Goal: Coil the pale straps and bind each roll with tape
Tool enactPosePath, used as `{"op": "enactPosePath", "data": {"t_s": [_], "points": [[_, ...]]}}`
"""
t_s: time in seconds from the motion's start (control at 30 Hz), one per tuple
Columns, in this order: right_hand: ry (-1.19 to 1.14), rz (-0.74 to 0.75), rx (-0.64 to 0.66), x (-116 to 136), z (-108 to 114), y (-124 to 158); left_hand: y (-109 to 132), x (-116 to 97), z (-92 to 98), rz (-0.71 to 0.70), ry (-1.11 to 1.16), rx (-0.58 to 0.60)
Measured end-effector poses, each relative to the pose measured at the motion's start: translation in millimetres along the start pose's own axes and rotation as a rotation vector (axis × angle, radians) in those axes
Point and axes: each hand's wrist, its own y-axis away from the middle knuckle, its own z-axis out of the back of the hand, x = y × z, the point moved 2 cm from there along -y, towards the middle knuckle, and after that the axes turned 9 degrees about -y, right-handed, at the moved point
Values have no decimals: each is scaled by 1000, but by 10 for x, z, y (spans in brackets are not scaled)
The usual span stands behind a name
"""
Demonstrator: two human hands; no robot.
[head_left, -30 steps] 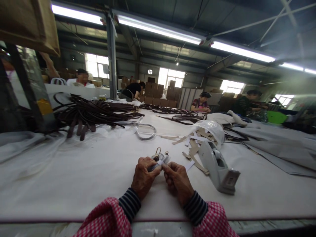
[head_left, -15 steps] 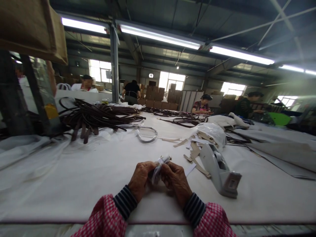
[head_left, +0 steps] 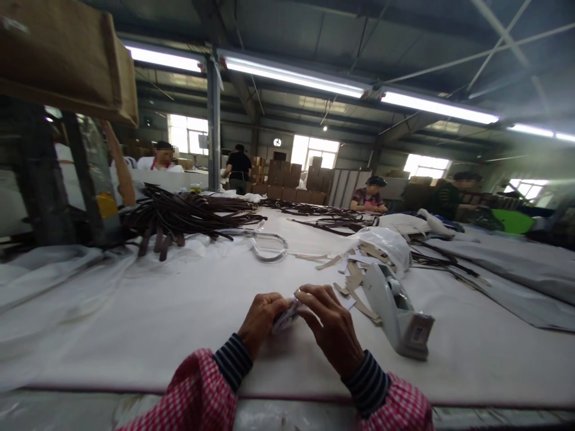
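My left hand [head_left: 259,320] and my right hand [head_left: 330,326] meet over the white table [head_left: 157,317], near its front edge. Both are closed around a small white-wrapped piece [head_left: 286,316] held between them. The right hand's fingers curl over its top and hide most of it. What lies inside the wrapping cannot be made out. A grey tape dispenser [head_left: 395,311] stands just to the right of my right hand.
Paper strips and a clear plastic bag [head_left: 381,242] lie behind the dispenser. A heap of dark brown straps [head_left: 179,212] covers the table's back left, with a clear loop [head_left: 268,246] beside it. Grey fabric [head_left: 516,269] spreads at right. Other people work at the far end.
The metal clasp seen sticking up a second ago is now covered. My right hand has come over the white-wrapped piece, and both hands have drawn it slightly down toward me.
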Motion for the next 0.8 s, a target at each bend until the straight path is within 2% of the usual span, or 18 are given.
{"op": "enactPosePath", "data": {"t_s": [0.07, 0.13, 0.27, 0.33, 0.43, 0.5, 0.57, 0.63, 0.7, 0.8], "points": [[96, 38, 162, 38, 42, -42, 21, -16, -10, -25, -54, 10], [176, 34, 259, 58, 52, -67, 49, -38, -17, -57, -102, 12], [301, 33, 319, 57, 21, -71, 92, -78, -18, -114, -158, 4], [283, 10, 328, 11, 7, -69, 91, -87, -14, -127, -160, -1], [107, -80, 310, -133, -12, -75, 55, -66, -9, -95, -96, 14], [-72, -195, 233, -259, -33, -80, 18, -31, -2, -49, -1, 9], [-317, -357, 166, -369, -77, -73, -21, 16, 8, 15, 111, -16], [-584, -480, 166, -422, -139, -55, -53, 65, 16, 90, 216, -44], [-781, -523, 189, -419, -190, -37, -74, 106, 19, 158, 304, -59], [-869, -518, 161, -395, -221, -16, -84, 145, 17, 232, 410, -65]]}}
